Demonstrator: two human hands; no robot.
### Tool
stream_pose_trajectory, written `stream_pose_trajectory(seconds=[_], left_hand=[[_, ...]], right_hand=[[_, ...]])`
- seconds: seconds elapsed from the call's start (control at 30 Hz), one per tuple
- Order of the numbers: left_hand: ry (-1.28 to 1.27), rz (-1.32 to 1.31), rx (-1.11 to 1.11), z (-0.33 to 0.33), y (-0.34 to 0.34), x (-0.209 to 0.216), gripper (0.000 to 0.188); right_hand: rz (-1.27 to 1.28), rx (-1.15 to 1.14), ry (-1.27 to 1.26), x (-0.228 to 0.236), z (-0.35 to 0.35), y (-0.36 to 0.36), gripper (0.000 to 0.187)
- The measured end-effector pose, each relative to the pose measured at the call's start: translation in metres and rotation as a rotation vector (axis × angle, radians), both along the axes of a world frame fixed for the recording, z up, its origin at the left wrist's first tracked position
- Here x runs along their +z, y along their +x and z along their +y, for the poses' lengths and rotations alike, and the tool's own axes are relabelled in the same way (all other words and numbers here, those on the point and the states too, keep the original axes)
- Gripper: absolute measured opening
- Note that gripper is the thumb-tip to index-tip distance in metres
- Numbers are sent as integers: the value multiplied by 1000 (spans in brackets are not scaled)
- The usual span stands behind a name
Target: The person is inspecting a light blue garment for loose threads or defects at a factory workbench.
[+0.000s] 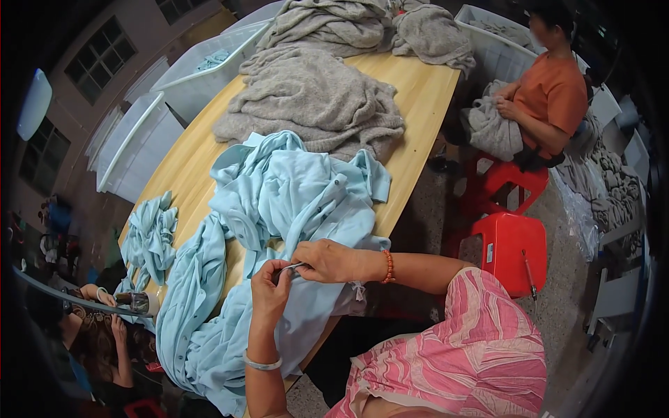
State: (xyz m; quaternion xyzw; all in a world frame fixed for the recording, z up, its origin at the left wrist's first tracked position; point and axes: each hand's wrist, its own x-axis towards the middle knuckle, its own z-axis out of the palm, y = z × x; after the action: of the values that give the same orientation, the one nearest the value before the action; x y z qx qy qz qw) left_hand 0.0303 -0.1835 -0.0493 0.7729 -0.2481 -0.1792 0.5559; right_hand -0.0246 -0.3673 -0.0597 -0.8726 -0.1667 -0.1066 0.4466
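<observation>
Over the near end of the table, my left hand and my right hand meet with fingertips pinched together. A thin, dark, metallic-looking piece shows between them, its end in my right fingers; its exact kind is too small to tell. What my left fingertips pinch is hidden. Beneath both hands spreads a light blue buttoned garment, draped over the table's near edge. Just beyond lies a heap of more light blue garments with dark buttons.
Grey knitwear is piled farther up the wooden table. A small light blue bundle sits at the left edge. White bins line the left. Red stools stand right. One co-worker handles grey knitwear; another sits lower left.
</observation>
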Motion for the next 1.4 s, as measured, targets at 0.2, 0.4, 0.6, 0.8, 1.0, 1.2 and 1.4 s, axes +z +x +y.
stream_pose_trajectory(seconds=[0.2, 0.4, 0.6, 0.8, 1.0, 1.2, 1.4], left_hand=[[-11, 48, -2, -2, 0, -1, 5], [-4, 19, -24, -1, 4, -8, 4], [1, 104, -29, 3, 6, -7, 3], [-5, 167, -13, 0, 2, -1, 4], [187, -244, 126, 10, 6, -8, 11], [221, -399, 222, -14, -14, 17, 15], [239, -679, -42, -48, -16, 24, 20]], right_hand=[[-30, 81, -49, 2, -6, 4, 15], [-47, 113, -114, -4, -7, 6, 12], [-136, 114, -158, -5, -5, 5, 10], [-103, 131, -135, 1, -7, 6, 16], [-58, 38, -236, 9, -31, 1, 18], [-51, -19, -84, 15, -48, -6, 11], [-47, 3, 106, 18, -42, -7, 9]])
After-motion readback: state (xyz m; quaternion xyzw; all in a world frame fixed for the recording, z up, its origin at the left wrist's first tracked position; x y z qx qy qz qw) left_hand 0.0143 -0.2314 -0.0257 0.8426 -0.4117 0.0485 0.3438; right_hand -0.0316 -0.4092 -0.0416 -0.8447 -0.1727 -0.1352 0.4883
